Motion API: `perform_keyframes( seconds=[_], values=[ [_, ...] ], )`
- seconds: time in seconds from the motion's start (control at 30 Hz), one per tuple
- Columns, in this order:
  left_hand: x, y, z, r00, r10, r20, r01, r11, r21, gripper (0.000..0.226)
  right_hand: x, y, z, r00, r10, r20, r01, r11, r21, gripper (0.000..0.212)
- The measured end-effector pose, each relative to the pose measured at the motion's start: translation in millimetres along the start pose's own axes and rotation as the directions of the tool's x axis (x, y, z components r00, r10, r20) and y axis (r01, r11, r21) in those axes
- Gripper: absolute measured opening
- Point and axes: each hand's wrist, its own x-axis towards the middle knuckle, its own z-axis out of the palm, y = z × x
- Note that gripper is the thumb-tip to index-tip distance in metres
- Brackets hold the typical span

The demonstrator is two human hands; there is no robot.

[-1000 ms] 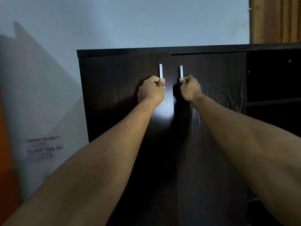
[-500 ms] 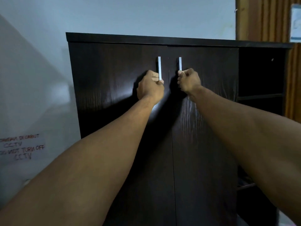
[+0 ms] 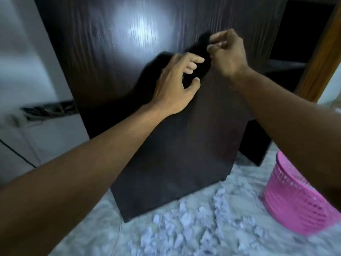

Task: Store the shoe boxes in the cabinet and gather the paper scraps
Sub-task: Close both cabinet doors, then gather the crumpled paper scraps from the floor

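A blurred, downward view from a person's head shows two bare forearms reaching toward a dark brown wood-grain cabinet [image 3: 114, 58]. Its two front doors look shut, and a bright patch of light reflects off the upper part of the left door.

The left hand [image 3: 175, 85] is in front of the cabinet face, near the middle where the doors meet. Its grip is open, with the fingers spread and loosely curved and the thumb held apart below them; it holds nothing. Whether the fingertips touch the door cannot be told through the blur.

The right hand [image 3: 227, 52] is just beside it, a little higher and to the right. Its fingers are curled inward but not clenched, and its grip is empty too. Dark shadows of both hands fall on the door.

No shoe boxes are visible. The paper scraps [image 3: 186, 222] lie scattered as small white crumpled pieces on the pale marbled floor [image 3: 96, 230] in front of the cabinet's base. A pink plastic mesh basket [image 3: 295, 200] stands on the floor at the right, near the scraps, partly hidden by the right forearm. To the right of the doors is a dark open shelf section [image 3: 295, 45] of the cabinet. A pale wall [image 3: 24, 61] is at the left.
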Motion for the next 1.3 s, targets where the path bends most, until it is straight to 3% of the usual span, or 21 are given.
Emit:
perform_keyframes(
  seconds=[0.17,0.3,0.43,0.5,0.63,0.7,0.8,0.87,0.93,1.0,1.07,1.1,1.13,1.2,1.3],
  values=[
    [-125.2,-56.0,51.0,0.95,-0.164,0.266,0.177,0.984,-0.026,0.033,-121.2,105.3,3.1,0.978,0.111,0.179,-0.076,0.978,-0.194,0.019],
    [-205.4,-90.2,77.2,0.862,-0.239,0.447,0.279,0.96,-0.025,0.031,-194.6,167.0,-2.5,0.898,0.272,0.345,-0.136,0.919,-0.37,0.02],
    [-265.2,-112.3,91.3,0.762,-0.346,0.547,0.383,0.922,0.05,0.029,-238.5,192.2,-22.2,0.816,0.421,0.396,-0.173,0.832,-0.528,0.023],
    [-288.6,-119.8,101.7,0.679,-0.39,0.622,0.417,0.902,0.11,0.028,-261.9,204.0,-33.0,0.785,0.478,0.394,-0.166,0.775,-0.609,0.024],
    [-330.6,-135.4,132.2,0.453,-0.476,0.754,0.453,0.851,0.266,0.029,-309.9,245.0,-49.5,0.721,0.561,0.406,-0.163,0.707,-0.688,0.024],
    [-360.2,-141.9,145.9,0.408,-0.578,0.707,0.533,0.779,0.33,0.029,-334.6,276.8,-55.4,0.672,0.614,0.413,-0.19,0.683,-0.706,0.026],
    [-420.9,-142.1,155.8,0.438,-0.696,0.569,0.634,0.688,0.353,0.042,-375.2,333.7,-65.4,0.6,0.682,0.418,-0.226,0.646,-0.729,0.031],
    [-465.8,-138.8,150.5,0.499,-0.774,0.39,0.609,0.633,0.478,0.059,-401.4,371.7,-74.0,0.525,0.753,0.397,-0.274,0.591,-0.759,0.046],
    [-506.1,-137.8,137.4,0.538,-0.831,0.143,0.642,0.514,0.569,0.075,-420.6,407.2,-84.9,0.49,0.808,0.327,-0.336,0.521,-0.785,0.068],
    [-543.2,-140.6,125.3,0.45,-0.89,-0.076,0.754,0.333,0.566,0.083,-431.2,439.7,-94.5,0.49,0.844,0.219,-0.418,0.448,-0.791,0.087],
    [-577.5,-147.1,115.8,0.275,-0.945,-0.178,0.852,0.154,0.5,0.087,-435.8,468.5,-101.5,0.486,0.866,0.116,-0.506,0.387,-0.771,0.099],
    [-592.1,-149.8,112.7,0.218,-0.958,-0.185,0.875,0.108,0.471,0.09,-435.9,481.1,-102.6,0.478,0.875,0.081,-0.543,0.367,-0.755,0.103],
    [-605.2,-153.6,111.6,0.206,-0.964,-0.167,0.881,0.108,0.461,0.094,-434.9,490.7,-101.1,0.47,0.88,0.066,-0.568,0.359,-0.74,0.106],
    [-620.4,-157.6,116.5,0.252,-0.962,-0.101,0.863,0.176,0.474,0.096,-433.6,504.8,-90.8,0.466,0.881,0.084,-0.586,0.379,-0.716,0.105],
    [-617.7,-159.4,145.8,0.309,-0.951,-0.009,0.833,0.267,0.485,0.09,-439.3,517.6,-58.8,0.507,0.841,0.188,-0.548,0.483,-0.683,0.099]
  ],
)
